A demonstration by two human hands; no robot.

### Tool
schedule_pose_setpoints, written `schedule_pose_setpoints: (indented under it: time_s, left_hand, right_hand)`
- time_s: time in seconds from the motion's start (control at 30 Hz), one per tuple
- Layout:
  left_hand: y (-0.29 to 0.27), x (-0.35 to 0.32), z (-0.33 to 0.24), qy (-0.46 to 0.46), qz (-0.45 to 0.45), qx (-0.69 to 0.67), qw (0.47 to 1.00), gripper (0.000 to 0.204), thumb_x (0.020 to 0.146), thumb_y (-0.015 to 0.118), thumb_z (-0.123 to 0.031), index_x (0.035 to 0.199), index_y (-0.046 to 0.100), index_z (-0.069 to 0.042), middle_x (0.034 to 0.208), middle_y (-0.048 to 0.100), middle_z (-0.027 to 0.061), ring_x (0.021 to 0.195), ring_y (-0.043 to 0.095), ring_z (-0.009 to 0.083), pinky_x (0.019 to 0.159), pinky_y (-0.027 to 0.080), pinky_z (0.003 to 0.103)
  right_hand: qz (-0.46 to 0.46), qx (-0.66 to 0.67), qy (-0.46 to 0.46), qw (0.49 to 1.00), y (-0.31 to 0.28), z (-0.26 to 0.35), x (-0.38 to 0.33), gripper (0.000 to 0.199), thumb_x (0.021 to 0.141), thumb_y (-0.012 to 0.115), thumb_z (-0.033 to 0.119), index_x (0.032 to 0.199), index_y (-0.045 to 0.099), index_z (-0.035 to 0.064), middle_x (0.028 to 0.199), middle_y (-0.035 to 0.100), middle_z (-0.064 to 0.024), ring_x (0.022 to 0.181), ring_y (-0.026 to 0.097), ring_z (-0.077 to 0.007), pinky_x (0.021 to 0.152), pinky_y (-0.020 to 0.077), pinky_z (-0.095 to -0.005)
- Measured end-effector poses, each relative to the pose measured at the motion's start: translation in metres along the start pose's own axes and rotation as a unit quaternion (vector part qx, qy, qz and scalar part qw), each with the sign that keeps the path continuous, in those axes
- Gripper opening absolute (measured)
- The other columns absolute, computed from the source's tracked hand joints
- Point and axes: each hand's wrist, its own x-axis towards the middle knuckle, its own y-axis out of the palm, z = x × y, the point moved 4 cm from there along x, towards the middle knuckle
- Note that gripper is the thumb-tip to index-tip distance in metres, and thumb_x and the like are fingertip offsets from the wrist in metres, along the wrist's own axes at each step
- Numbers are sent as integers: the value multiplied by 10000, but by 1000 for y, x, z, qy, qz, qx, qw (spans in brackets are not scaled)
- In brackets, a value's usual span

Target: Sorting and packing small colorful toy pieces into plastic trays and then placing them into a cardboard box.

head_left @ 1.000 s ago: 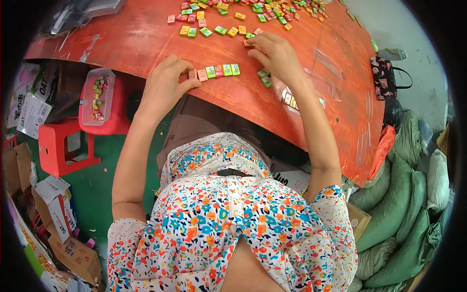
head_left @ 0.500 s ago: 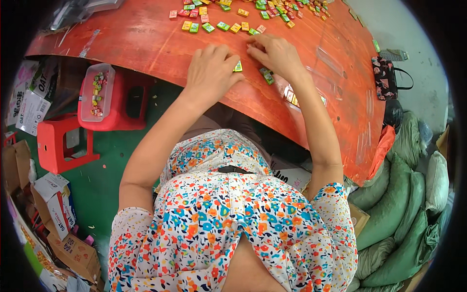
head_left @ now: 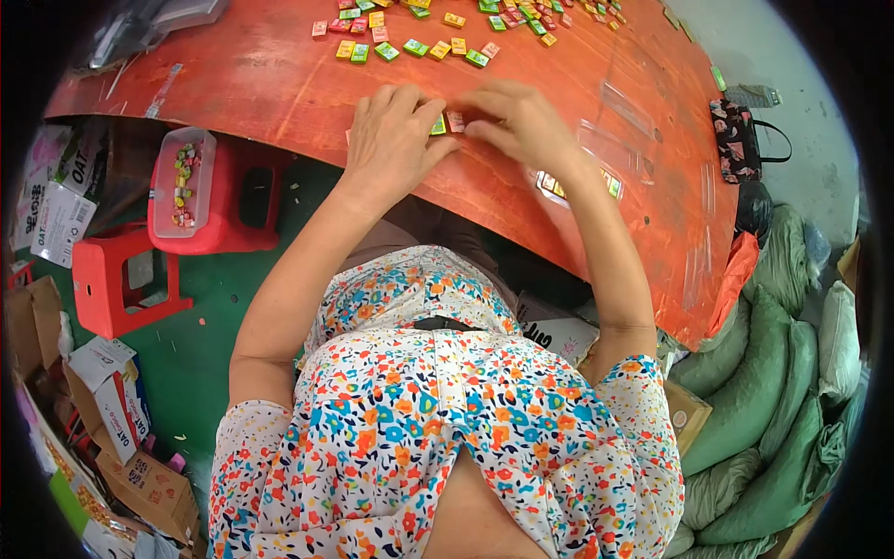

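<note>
My left hand (head_left: 396,140) rests low over the red table, fingers curled and thumb out, around a small green box (head_left: 438,125). Right beside it lies a small pink box (head_left: 455,122), at the fingertips of my right hand (head_left: 523,121), which is smeared by motion. The right thumb and forefinger close on the pink box. A bit of pink (head_left: 348,137) shows at the outer side of my left hand; the rest there is hidden. Near my right wrist sits a clear tray (head_left: 551,185) with several small boxes, partly covered by the forearm.
Many small coloured boxes (head_left: 416,47) are scattered over the far part of the table (head_left: 279,84). Clear plastic trays (head_left: 610,140) lie to the right. At left, a plastic tub (head_left: 166,191) of small pieces stands on a red stool (head_left: 219,238). Green sacks (head_left: 745,373) are piled at right.
Both hands have shifted slightly left, and the right has come down toward the left. A pink box now shows beside the green one. The green boxes near my right wrist no longer show.
</note>
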Motion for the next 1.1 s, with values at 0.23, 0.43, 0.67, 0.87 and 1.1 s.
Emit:
schedule_pose_setpoints:
  time_s: [0.23,0.43,0.67,0.87,1.1]
  left_hand:
    - [-12,-5,-1,-15,-11,-22,1000,374,729,779,-272,1023,665,-70,1018,585,75,1000,542,269,828,428,413]
    - [-45,-20,29,-64,-15,-28,997,376,778,752,-250,1081,660,-47,1045,598,100,957,582,301,810,489,406]
    - [-59,-36,43,-86,23,-4,996,412,788,751,-258,1120,647,-37,1038,591,90,971,597,285,790,510,393]
    - [-51,-34,37,-110,55,-22,992,483,752,781,-254,1161,629,-48,1039,576,87,937,607,274,762,509,398]
    - [-45,-32,40,-125,79,-76,986,461,767,770,-239,1157,626,-39,1032,570,110,871,621,301,738,501,405]
  right_hand:
    - [12,14,60,998,-10,-9,12,275,848,647,176,1112,671,105,1090,655,-93,1033,601,-285,881,480,-406]
    - [-5,-204,-4,979,-3,-40,42,309,851,615,99,1160,629,107,1137,632,-82,1053,586,-282,895,473,-403]
    - [24,-157,-18,987,-4,-41,26,267,865,617,147,1122,626,76,1043,636,-119,984,598,-317,865,472,-417]
    - [85,-110,60,988,-6,-35,8,307,852,657,264,1079,634,59,962,642,-122,923,613,-313,810,482,-417]
    - [46,-56,81,994,-11,-9,7,341,825,707,270,1086,639,61,970,644,-110,907,620,-313,802,489,-411]
